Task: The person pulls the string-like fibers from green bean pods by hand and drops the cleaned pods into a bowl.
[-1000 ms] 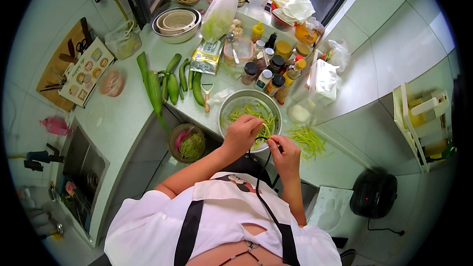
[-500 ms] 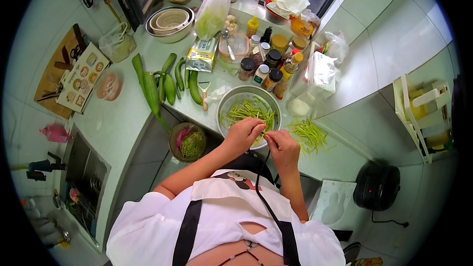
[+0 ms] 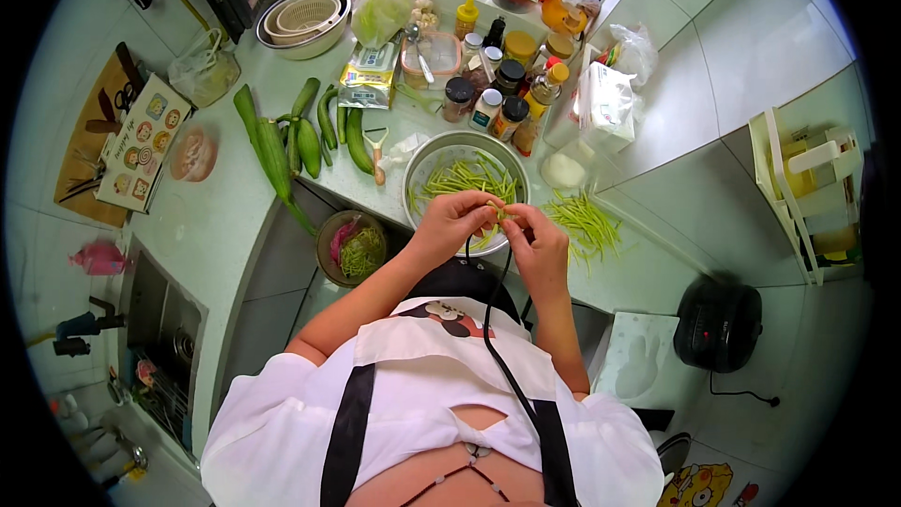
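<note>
Over the near rim of a round metal bowl (image 3: pixel 409 178), my two hands meet with their fingertips close together. My left hand (image 3: pixel 449 228) and my right hand (image 3: pixel 539 242) both pinch a thin green vegetable stem (image 3: pixel 497 213), only a short bit of which shows between the fingers. Inside the bowl lies a loose heap of cut green stems (image 3: pixel 462 177). More long stems (image 3: pixel 584 221) are piled on the counter to the right of the bowl. Lower left of it stands a bin (image 3: pixel 325 249) holding green scraps and something pink.
Green gourds (image 3: pixel 273 158) and a peeler (image 3: pixel 378 158) lie left of the bowl. Seasoning jars (image 3: pixel 485 110) crowd behind it, beside a clear plastic box (image 3: pixel 433 54). A black cooker (image 3: pixel 718 326) sits at right, a sink (image 3: pixel 161 310) at left. A black cord (image 3: pixel 502 371) hangs before me.
The view has shifted slightly, so the counter things appear higher and to the left. My fingers have moved a little and a green bit now shows between them.
</note>
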`<control>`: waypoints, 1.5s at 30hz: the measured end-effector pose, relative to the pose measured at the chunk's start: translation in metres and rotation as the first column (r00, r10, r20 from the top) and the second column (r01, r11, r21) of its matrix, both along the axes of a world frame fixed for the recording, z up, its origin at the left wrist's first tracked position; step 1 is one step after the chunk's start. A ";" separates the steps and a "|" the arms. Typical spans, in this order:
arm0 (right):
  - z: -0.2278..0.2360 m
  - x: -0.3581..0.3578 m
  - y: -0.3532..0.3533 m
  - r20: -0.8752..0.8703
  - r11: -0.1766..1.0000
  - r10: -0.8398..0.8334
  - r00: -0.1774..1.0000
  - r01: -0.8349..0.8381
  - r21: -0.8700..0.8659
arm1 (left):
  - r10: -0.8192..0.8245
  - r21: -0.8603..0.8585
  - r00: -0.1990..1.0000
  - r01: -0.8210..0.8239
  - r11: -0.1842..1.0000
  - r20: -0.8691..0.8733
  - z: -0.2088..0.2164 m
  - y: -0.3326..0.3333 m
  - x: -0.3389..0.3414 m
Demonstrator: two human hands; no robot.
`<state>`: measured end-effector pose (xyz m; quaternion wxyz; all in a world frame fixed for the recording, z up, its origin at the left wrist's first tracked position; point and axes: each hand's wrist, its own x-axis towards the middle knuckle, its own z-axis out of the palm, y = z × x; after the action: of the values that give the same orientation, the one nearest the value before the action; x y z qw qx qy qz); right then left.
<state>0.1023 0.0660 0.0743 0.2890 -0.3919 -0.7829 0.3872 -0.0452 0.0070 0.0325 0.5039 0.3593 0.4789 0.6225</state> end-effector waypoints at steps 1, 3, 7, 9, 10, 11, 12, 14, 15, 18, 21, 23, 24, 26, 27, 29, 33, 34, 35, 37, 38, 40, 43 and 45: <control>-0.001 0.001 0.000 0.005 1.000 0.007 1.000 -0.007 0.022 | 0.005 -0.001 1.000 -0.005 1.000 -0.012 0.000 -0.001 -0.001; -0.003 0.003 0.001 0.010 0.997 0.022 1.000 -0.023 0.071 | 0.037 0.007 0.996 -0.037 0.999 -0.080 -0.001 -0.001 -0.001; -0.006 0.004 0.003 -0.014 0.996 -0.015 1.000 0.016 0.083 | 0.123 0.058 0.876 -0.109 0.992 -0.466 -0.001 -0.003 0.001; -0.006 0.002 0.004 -0.036 0.997 -0.014 0.999 0.017 0.080 | 0.086 0.046 0.796 -0.073 0.996 -0.600 -0.002 -0.005 0.003; -0.006 0.002 0.004 -0.048 0.997 -0.014 0.999 0.018 0.082 | 0.037 0.019 0.793 -0.032 0.999 -0.608 -0.006 -0.006 0.005; -0.008 0.002 0.005 -0.086 0.998 -0.046 0.995 0.049 0.032 | -0.013 -0.009 0.788 0.009 1.000 -0.615 -0.009 -0.008 0.007; -0.013 0.002 0.007 -0.123 0.997 -0.082 0.989 0.081 -0.016 | -0.052 -0.022 0.733 0.051 0.998 -0.678 -0.010 -0.009 0.008; -0.020 0.002 0.013 -0.301 0.973 -0.162 0.940 0.101 -0.206 | -0.124 -0.058 0.605 0.129 0.990 -0.787 -0.011 -0.012 0.008; -0.021 0.001 0.018 -0.428 0.938 -0.220 0.876 0.069 -0.340 | -0.153 -0.113 0.604 0.104 0.988 -0.782 -0.008 -0.012 0.008; -0.030 0.006 0.029 -0.549 0.837 -0.313 0.775 -0.047 -0.545 | 0.002 -0.051 0.596 -0.072 0.996 -0.803 -0.007 -0.010 0.005; -0.043 0.010 0.033 -0.574 0.786 -0.278 0.770 -0.161 -0.597 | 0.215 0.137 0.701 -0.167 0.976 -0.680 0.000 -0.007 -0.001; -0.046 0.007 0.028 -0.589 0.733 -0.299 0.751 -0.214 -0.646 | 0.313 0.282 0.702 -0.165 0.945 -0.640 -0.005 -0.002 -0.002; -0.047 0.004 0.026 -0.596 0.723 -0.307 0.741 -0.225 -0.653 | 0.361 0.352 0.701 -0.165 0.921 -0.615 -0.006 0.000 -0.001; -0.049 -0.001 0.021 -0.611 0.704 -0.325 0.722 -0.247 -0.666 | 0.198 0.173 0.884 -0.135 0.976 -0.424 -0.002 -0.002 0.004; -0.049 -0.003 0.020 -0.610 0.717 -0.308 0.730 -0.244 -0.654 | 0.121 0.089 0.946 -0.098 0.991 -0.302 -0.001 -0.003 0.006; -0.047 -0.004 0.018 -0.607 0.742 -0.276 0.745 -0.236 -0.627 | 0.041 -0.019 0.976 -0.046 0.999 -0.212 -0.001 -0.005 0.008; -0.045 -0.004 0.017 -0.592 0.789 -0.223 0.774 -0.214 -0.576 | -0.067 -0.109 0.994 0.057 0.992 -0.088 0.001 -0.006 0.009; -0.047 -0.004 0.017 -0.583 0.789 -0.233 0.778 -0.199 -0.581 | -0.081 -0.104 0.995 0.075 0.992 -0.063 -0.001 -0.006 0.010; -0.047 -0.004 0.017 -0.573 0.789 -0.243 0.783 -0.185 -0.586 | -0.070 -0.083 0.995 0.064 0.994 -0.065 -0.002 -0.005 0.010; -0.049 -0.003 0.016 -0.550 0.807 -0.228 0.803 -0.161 -0.569 | -0.049 -0.049 0.996 0.046 0.998 -0.069 -0.005 -0.005 0.010; -0.049 -0.002 0.015 -0.538 0.815 -0.221 0.814 -0.149 -0.560 | -0.043 -0.034 0.993 0.039 0.999 -0.112 -0.007 -0.004 0.010; -0.046 0.001 0.016 -0.349 0.936 -0.164 0.923 0.034 -0.350 | -0.028 -0.009 0.980 0.027 1.000 -0.197 -0.009 -0.004 0.009; -0.022 0.003 0.018 -0.247 0.994 -0.078 0.966 0.094 0.053 | -0.069 -0.076 0.988 0.059 0.995 -0.135 -0.009 -0.006 0.004; -0.016 0.008 0.023 -0.162 0.961 -0.010 0.987 0.054 0.271 | -0.097 -0.103 0.994 0.092 0.990 -0.046 -0.005 -0.006 0.002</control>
<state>0.1103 0.0891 0.0581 0.4083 -0.3287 -0.7970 0.3000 -0.0430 0.0011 0.0273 0.5380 0.3716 0.5047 0.5636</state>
